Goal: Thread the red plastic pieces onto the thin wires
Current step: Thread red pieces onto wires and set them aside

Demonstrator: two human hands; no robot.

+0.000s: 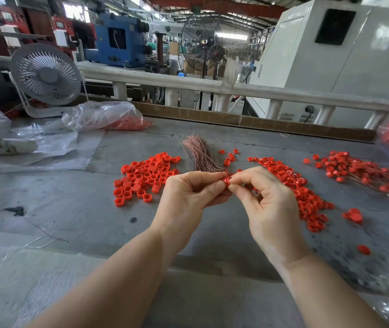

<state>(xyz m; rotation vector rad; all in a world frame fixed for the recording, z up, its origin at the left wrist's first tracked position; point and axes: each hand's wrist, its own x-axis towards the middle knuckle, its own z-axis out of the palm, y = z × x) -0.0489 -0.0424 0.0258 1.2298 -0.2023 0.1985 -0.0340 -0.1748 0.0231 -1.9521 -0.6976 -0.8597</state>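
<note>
Our left hand (188, 192) and right hand (263, 200) pinch one red plastic piece (227, 180) between fingertips at center, steadying it for a wire from the copper wire bundle (200, 153) at twelve o'clock.

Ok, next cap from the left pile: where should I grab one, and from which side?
Judging by the pile of red caps, take a loose one at its near edge. Pinch its round side wall from above: it lies flat, open end up, with bare table in front.

A factory floor: blue machine (120, 41), standing fan (203, 43), steel roof trusses (212, 8) overhead.
</note>
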